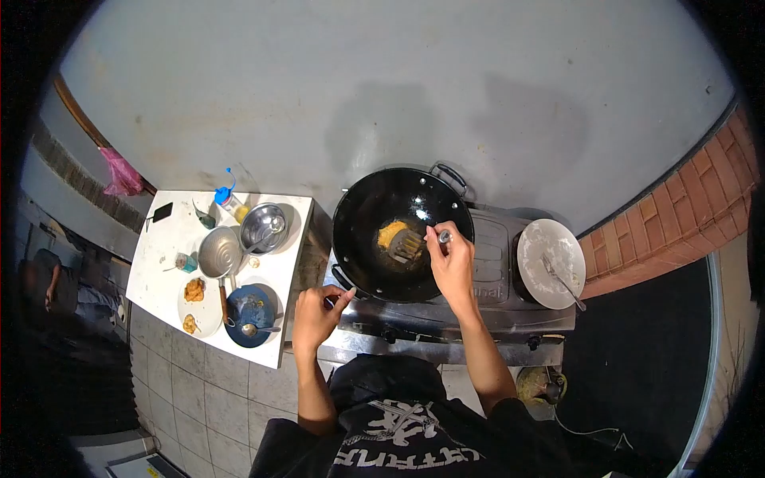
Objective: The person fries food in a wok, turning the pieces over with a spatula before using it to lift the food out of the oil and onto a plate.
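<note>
A black wok point(362, 227) sits on a steel gas stove point(494, 263), with a small yellow piece of food point(390, 233) frying in its middle. My right hand point(451, 263) is shut on the handle of a slotted metal spatula point(406, 247), whose blade rests in the wok beside the food. My left hand point(317, 315) hovers at the stove's front left edge, near the wok's long handle point(344, 279); the fingers are curled and I cannot tell whether they touch it.
A white lid or plate with a fork point(550, 263) covers the right burner. The white side table point(167, 263) on the left carries a steel bowl point(264, 227), a pan point(219, 252), a blue plate with a spoon point(251, 311), a plate of fried pieces point(195, 299), a bottle point(229, 201) and a phone point(162, 212). A person sits at far left point(68, 291).
</note>
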